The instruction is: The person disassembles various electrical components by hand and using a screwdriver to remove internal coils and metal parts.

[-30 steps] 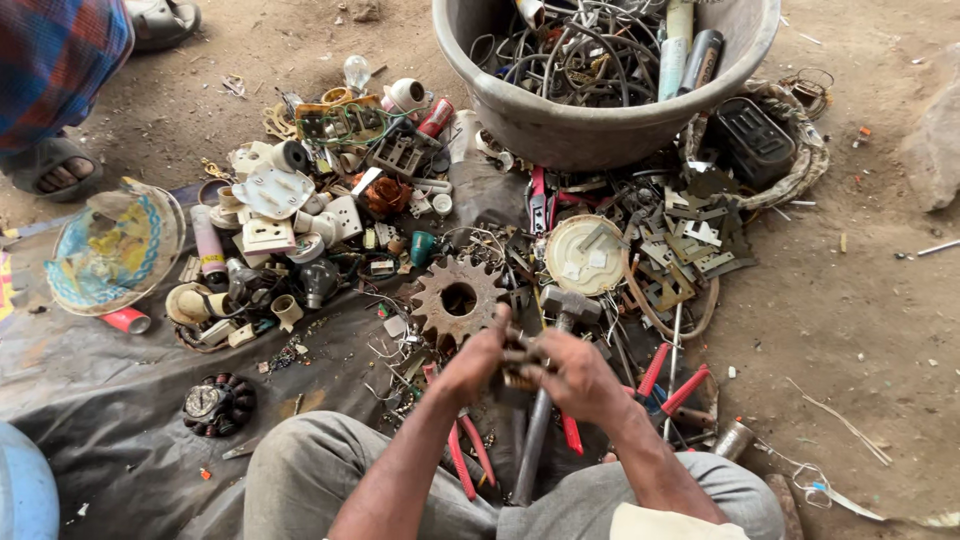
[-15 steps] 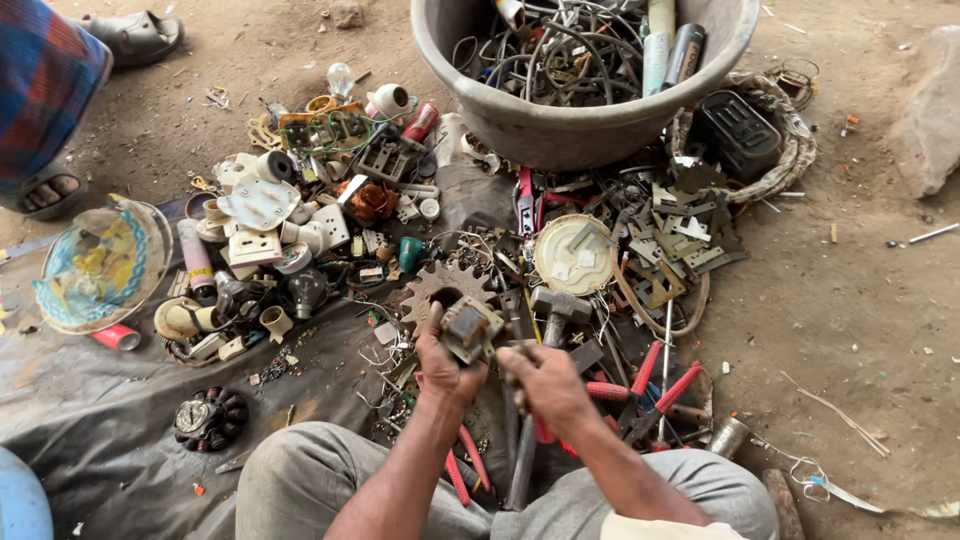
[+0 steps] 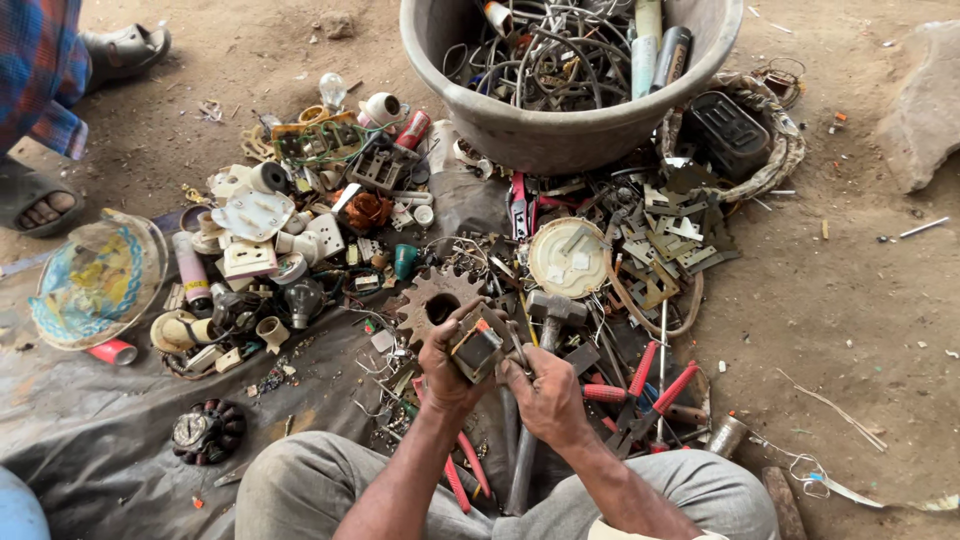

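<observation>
My left hand [image 3: 445,362] grips a small boxy metal part, a transformer-like block [image 3: 477,345] with a dark core, held up over the scrap pile. My right hand [image 3: 540,392] is pinched against the block's right side, fingers closed on its edge. Just behind the hands lie a rusty gear wheel [image 3: 432,297] and a hammer [image 3: 545,330] whose handle runs down between my knees. Red-handled pliers [image 3: 650,385] lie to the right of my right hand.
A big grey tub [image 3: 560,125] full of wire and metal scraps stands at the top. White sockets and switches [image 3: 255,235] litter the left. A round plate [image 3: 568,257], a colourful dish [image 3: 90,280], a stone [image 3: 925,100] and another person's sandalled foot [image 3: 40,205] are around.
The hands have lifted the metal block from the pile near the gear and brought it closer to me; the left hand now wraps it while the right works at its side.
</observation>
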